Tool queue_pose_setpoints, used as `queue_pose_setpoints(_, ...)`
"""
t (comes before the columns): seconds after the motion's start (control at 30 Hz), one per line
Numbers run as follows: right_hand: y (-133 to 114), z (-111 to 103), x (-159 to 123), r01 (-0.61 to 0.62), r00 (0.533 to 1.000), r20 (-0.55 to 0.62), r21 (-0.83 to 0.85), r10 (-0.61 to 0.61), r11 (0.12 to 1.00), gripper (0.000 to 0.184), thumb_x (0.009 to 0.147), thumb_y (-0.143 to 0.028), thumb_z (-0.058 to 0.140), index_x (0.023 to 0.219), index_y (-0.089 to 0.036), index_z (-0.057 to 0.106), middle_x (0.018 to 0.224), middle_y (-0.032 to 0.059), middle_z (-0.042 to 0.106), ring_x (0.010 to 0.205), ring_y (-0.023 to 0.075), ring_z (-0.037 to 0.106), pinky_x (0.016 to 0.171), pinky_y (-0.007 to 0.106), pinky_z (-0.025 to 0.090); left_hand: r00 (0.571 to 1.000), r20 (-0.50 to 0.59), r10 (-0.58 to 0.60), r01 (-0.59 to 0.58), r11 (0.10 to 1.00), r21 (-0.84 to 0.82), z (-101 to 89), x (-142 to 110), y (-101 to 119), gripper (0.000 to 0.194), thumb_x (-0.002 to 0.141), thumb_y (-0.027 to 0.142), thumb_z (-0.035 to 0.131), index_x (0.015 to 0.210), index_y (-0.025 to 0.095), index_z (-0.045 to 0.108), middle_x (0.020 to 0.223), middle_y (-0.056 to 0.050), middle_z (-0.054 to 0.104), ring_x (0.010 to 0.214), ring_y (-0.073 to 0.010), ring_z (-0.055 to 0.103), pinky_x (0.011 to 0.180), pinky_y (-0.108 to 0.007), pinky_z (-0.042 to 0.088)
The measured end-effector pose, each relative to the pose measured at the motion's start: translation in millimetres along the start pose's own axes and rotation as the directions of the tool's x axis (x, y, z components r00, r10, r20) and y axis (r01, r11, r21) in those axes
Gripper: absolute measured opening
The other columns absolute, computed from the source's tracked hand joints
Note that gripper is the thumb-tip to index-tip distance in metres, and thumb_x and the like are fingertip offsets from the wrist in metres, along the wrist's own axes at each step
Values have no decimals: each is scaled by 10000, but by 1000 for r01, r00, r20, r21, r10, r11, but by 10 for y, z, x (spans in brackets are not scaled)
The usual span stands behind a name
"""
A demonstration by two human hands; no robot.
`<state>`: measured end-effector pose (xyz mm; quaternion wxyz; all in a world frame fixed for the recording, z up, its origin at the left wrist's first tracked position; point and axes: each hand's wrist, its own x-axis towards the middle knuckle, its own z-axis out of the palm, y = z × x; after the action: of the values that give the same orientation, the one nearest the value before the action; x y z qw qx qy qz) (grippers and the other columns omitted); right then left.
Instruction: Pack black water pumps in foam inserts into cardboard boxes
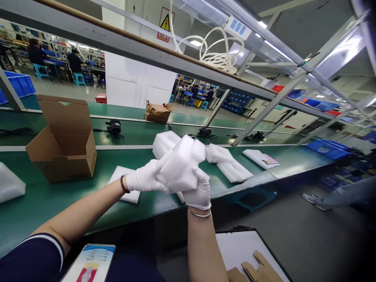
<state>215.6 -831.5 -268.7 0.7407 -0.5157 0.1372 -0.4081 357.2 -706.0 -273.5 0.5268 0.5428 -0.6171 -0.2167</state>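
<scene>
Both of my hands wear white gloves and grip one white foam piece (179, 164) above the green bench. My left hand (148, 175) holds its left side, with the thumb below. My right hand (200, 191) has its fingers curled round the lower right side. Behind it is another white foam piece (164, 141). More white foam pieces (233, 170) lie just to the right on the bench, and a flat foam sheet (132, 196) lies under my left wrist. Whether anything is inside the held foam cannot be seen.
An open cardboard box (70, 156) stands on the green bench (96, 207) at left. Black devices with cables, such as this one (114, 127), sit on the strip behind. A blue tray (329, 149) is far right. Metal posts and a shelf rail (132, 43) cross above. Flat cardboard (261, 270) lies low right.
</scene>
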Motion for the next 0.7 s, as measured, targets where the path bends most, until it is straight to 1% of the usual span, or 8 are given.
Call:
queue_pose_setpoints(0.13,-24,-42,-13,-83,976,202,-18,85,996,561,720,-454,723,1209,-189,651,1231,117,693,1130,349,659,1000,548,520,990,-117,-82,27,911,-412,-7,10,56,977,750,475,799,1557,261,293,1433,-123,542,1275,-319,552,1096,-488,448)
queue_pose_setpoints(0.2,0,-27,-50,-104,962,246,-56,115,993,634,745,-415,749,1313,-194,575,1280,135,667,1134,357,660,1001,589,507,970,-181,-162,33,827,-562,31,30,82,941,807,499,744,1571,241,258,1342,-137,614,1149,-287,636,1050,-488,484)
queue_pose_setpoints(0.27,55,16,-89,-53,965,247,-121,82,991,661,762,-379,776,1353,-214,531,1323,132,642,1184,343,638,1045,589,478,943,-243,-229,33,787,-616,80,61,94,912,833,511,709,1569,206,266,1219,-136,681,1067,-278,672,1014,-488,511)
queue_pose_setpoints(0.4,161,184,-136,71,961,275,-276,8,959,683,756,-314,818,1368,-247,524,1418,96,577,1314,294,545,1164,540,377,903,-383,-192,-34,860,-509,146,123,95,790,850,530,671,1511,192,402,1378,-125,604,1324,-301,529,1161,-452,401)
queue_pose_setpoints(0.47,165,275,-142,64,954,296,-326,37,943,696,722,-287,847,1349,-243,547,1384,91,605,1294,291,561,1158,535,388,894,-419,-159,-30,912,-409,147,131,90,728,874,556,631,1476,185,456,1420,-112,575,1411,-300,435,1225,-438,309)
queue_pose_setpoints(0.53,148,336,-141,30,944,319,-329,81,944,702,709,-270,853,1344,-235,557,1334,92,639,1248,294,596,1124,531,431,887,-445,-125,-28,946,-322,138,118,79,685,924,588,542,1466,177,466,1389,-121,596,1420,-296,424,1247,-448,262)
queue_pose_setpoints(0.63,166,341,-134,-53,938,323,-230,127,972,650,727,-278,826,1326,-228,581,1295,90,662,1193,297,631,1047,502,507,880,-470,-73,-79,952,-295,149,63,76,693,969,646,378,1485,186,432,1351,-141,610,1368,-298,485,1213,-478,325)
queue_pose_setpoints(0.7,236,304,-134,-55,955,279,-167,100,984,572,704,-275,833,1239,-220,639,1223,78,696,1146,297,654,1002,468,542,895,-441,-60,-81,952,-295,183,5,96,763,921,671,470,1514,198,383,1348,-143,604,1359,-313,490,1185,-485,370)
